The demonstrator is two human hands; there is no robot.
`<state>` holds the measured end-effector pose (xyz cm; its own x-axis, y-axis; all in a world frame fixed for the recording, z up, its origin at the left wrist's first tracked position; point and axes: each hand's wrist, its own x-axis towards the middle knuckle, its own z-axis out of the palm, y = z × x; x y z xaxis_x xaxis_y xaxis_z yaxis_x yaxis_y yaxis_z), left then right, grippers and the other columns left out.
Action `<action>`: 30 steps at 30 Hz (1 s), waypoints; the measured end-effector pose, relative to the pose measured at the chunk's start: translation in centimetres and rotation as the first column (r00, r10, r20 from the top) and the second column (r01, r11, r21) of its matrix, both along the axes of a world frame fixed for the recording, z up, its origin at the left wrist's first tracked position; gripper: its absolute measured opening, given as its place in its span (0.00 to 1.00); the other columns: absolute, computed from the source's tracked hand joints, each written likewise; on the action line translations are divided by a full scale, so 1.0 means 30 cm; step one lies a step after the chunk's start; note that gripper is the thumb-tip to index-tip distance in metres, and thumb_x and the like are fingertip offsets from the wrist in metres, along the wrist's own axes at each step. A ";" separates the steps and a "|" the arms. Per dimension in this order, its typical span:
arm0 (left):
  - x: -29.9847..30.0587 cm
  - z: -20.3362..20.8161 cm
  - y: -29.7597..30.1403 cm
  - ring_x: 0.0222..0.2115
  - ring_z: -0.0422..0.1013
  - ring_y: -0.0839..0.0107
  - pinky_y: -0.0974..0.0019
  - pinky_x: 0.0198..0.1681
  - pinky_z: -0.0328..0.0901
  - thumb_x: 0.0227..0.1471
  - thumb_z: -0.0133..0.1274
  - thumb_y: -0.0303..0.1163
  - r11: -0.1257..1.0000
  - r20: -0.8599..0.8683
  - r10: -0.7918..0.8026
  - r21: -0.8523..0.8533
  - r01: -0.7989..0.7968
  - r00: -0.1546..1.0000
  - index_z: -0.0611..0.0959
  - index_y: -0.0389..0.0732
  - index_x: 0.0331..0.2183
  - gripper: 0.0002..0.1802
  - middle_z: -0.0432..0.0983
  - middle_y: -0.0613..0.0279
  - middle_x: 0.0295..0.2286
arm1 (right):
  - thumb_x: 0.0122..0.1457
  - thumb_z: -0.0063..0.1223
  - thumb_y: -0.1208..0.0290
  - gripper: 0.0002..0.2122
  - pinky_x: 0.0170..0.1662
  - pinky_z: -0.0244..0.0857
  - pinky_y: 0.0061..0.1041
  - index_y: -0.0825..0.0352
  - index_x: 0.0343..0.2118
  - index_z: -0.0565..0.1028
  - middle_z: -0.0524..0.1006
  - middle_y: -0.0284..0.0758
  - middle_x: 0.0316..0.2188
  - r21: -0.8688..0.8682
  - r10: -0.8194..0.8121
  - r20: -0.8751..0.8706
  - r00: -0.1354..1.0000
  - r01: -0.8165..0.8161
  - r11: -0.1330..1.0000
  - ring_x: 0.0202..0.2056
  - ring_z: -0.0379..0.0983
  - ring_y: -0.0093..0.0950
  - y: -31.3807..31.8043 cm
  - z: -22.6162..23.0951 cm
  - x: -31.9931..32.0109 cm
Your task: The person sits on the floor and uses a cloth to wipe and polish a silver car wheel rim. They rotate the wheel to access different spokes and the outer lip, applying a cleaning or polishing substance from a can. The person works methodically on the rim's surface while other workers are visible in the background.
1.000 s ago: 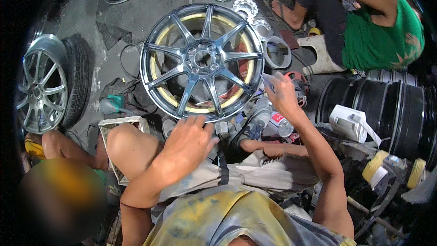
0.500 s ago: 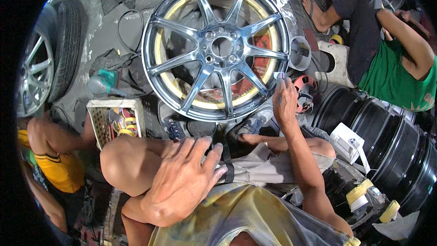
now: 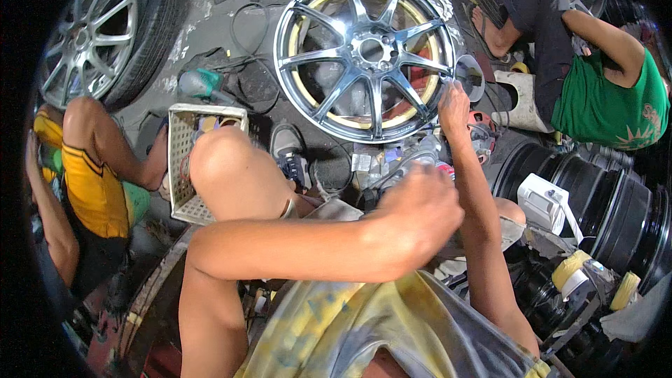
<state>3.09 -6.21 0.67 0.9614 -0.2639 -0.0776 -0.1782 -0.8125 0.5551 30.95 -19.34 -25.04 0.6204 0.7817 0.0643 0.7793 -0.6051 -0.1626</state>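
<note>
A shiny chrome alloy wheel rim (image 3: 372, 92) with several spokes lies face up in front of me, with a pale yellow inner ring showing between the spokes. My right hand (image 3: 455, 106) is at its lower right edge, fingers pinched on a small pale piece, mostly hidden by the fingers. My left hand (image 3: 423, 203) is smeared by motion above my lap, close to my right forearm. It is apart from the wheel, and its fingers cannot be made out.
A cream plastic basket (image 3: 176, 168) stands beside my left knee, near a teal power tool (image 3: 201, 84). A tyred wheel (image 3: 91, 38) stands far left. Stacked black rims (image 3: 595, 196) and a white box-shaped device (image 3: 542, 203) are right. Co-workers in yellow (image 3: 94, 196) and green (image 3: 612, 94) sit either side.
My left hand has swung rightward from above my left thigh to beside my right forearm. My right hand stays at the wheel's edge. The whole view has shifted, so the wheel appears farther right.
</note>
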 end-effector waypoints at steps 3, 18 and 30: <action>0.048 -0.010 -0.035 0.39 0.73 0.60 0.60 0.39 0.64 0.48 0.55 0.29 0.994 0.112 -0.066 -0.085 0.075 0.992 0.84 0.33 0.33 0.11 0.75 0.51 0.33 | 0.56 0.47 0.81 0.10 0.41 0.68 0.49 0.74 0.40 0.77 0.76 0.51 0.37 0.116 0.241 0.061 0.969 -0.247 0.962 0.39 0.76 0.52 -0.058 -0.054 -0.066; 0.149 -0.267 -0.103 0.34 0.82 0.65 0.58 0.33 0.70 0.45 0.64 0.33 0.998 -0.070 0.060 0.024 -0.058 0.996 0.91 0.48 0.29 0.06 0.85 0.60 0.30 | 0.60 0.49 0.73 0.08 0.40 0.72 0.40 0.67 0.33 0.81 0.79 0.45 0.39 -0.498 0.378 0.234 0.896 -0.223 0.838 0.37 0.80 0.40 0.072 -0.006 0.020; 0.113 -0.250 0.001 0.35 0.82 0.65 0.62 0.36 0.73 0.38 0.68 0.35 0.987 -0.132 0.124 0.116 -0.108 0.984 0.91 0.44 0.29 0.11 0.85 0.59 0.30 | 0.59 0.50 0.74 0.06 0.40 0.72 0.41 0.66 0.33 0.80 0.79 0.44 0.36 -0.479 0.322 0.240 0.916 -0.177 0.859 0.37 0.80 0.42 0.067 -0.049 0.003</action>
<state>6.47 -6.16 -6.81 0.9630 -0.1339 -0.2340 -0.0068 -0.8797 0.4756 31.04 -17.33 -26.50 0.4065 0.8974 -0.1718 0.8795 -0.3334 0.3397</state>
